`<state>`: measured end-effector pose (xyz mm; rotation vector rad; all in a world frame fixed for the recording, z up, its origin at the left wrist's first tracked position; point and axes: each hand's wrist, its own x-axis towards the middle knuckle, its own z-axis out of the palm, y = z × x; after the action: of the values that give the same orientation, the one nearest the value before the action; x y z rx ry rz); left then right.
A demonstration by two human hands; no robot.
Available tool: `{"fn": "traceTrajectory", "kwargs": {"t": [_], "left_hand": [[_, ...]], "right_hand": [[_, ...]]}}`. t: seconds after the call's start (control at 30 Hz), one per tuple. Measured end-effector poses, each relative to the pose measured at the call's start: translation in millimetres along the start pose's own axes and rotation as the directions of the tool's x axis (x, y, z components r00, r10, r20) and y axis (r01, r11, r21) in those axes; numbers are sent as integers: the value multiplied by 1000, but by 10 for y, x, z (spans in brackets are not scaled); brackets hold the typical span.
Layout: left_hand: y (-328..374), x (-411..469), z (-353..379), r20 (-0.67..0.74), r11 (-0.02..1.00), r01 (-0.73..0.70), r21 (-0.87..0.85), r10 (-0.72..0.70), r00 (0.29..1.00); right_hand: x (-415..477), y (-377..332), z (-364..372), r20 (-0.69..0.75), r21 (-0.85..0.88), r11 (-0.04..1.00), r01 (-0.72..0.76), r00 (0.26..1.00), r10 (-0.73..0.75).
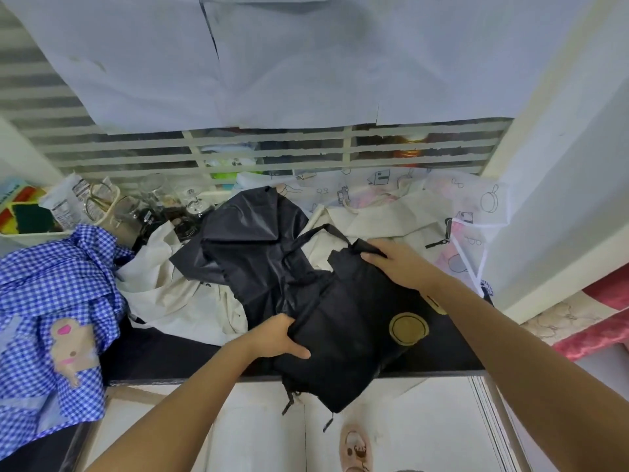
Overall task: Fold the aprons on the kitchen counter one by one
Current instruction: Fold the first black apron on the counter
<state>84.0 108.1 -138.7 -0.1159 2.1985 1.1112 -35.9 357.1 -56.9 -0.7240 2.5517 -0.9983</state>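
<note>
Both forearms reach in from the near edge to the black apron [347, 321], which lies partly folded at the near right of the dark counter [163, 352], with its lower edge and ties hanging over the front. The left hand [277, 338] grasps the near left edge of this bundle, fingers curled into the cloth. The right hand [398, 264] lies palm down on the far right corner with fingers nearly straight, pressing and not clenching. I judge the fold of this apron to be about half made, because the far left part is spread loose and crumpled. The next move probably needs one hand to bring that loose part over while the other keeps the bundle flat. Large white paper sheets [272, 63] cover the upper window, and a white grille [272, 155] runs below them. On the counter wait a blue checked apron [51, 277] at the left, a cream apron [190, 301] partly under the black one, and a white printed apron [469, 199] at the far right. Some glassware [190, 199] stands at the far left. A gold round emblem [408, 328] shows on the black cloth.
</note>
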Motion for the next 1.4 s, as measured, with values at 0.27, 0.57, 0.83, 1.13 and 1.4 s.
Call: {"fn": "traceTrajectory", "kwargs": {"t": [0.27, 0.57, 0.83, 1.13, 1.4], "left_hand": [[750, 232, -1161, -301, 830, -132, -542, -45, 953], [883, 1035, -876, -276, 909, -9, -416, -117, 954], [711, 1281, -708, -315, 836, 42, -546, -252, 915], [602, 900, -1077, 67, 964, 239, -115, -233, 970], [901, 440, -1770, 62, 932, 141, 334, -171, 983]], "right_hand": [[543, 182, -921, -293, 230, 966, -121, 938, 187], [1003, 1097, -918, -259, 240, 872, -426, 838, 481], [784, 870, -339, -345, -391, 900, -193, 937, 51], [476, 647, 597, 181, -450, 891, 65, 983, 19], [670, 200, 548, 227, -251, 961, -115, 958, 174]]}}
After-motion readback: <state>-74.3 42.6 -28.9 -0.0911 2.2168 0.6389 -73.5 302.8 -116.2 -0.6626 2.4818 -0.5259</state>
